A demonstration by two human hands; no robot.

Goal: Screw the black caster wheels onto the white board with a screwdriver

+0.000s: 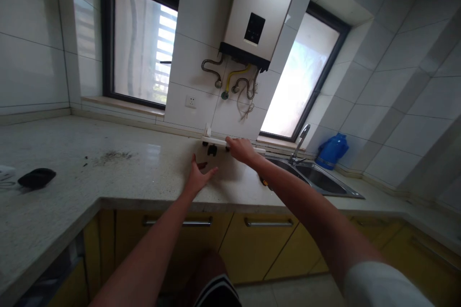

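Observation:
My right hand (242, 149) is closed around a long, thin white bar (216, 141), held level above the counter near the back wall. Black blocky pieces (212, 150) hang from the bar's underside, and a small whitish item (207, 130) shows at its left end. The bar's exact kind cannot be made out. Below and left of it, my left hand (199, 178) is open, thumb and fingers spread, apart from the bar. A small black and yellow object (265, 183) is partly hidden behind my right forearm.
Right of my hands is a steel sink (320, 177) with a tap (299, 146) and a blue bag-like item (332, 151). Left on the counter (144, 172) lie a black pouch-like object (37, 178) and dark debris (113, 156). A water heater (261, 9) hangs above.

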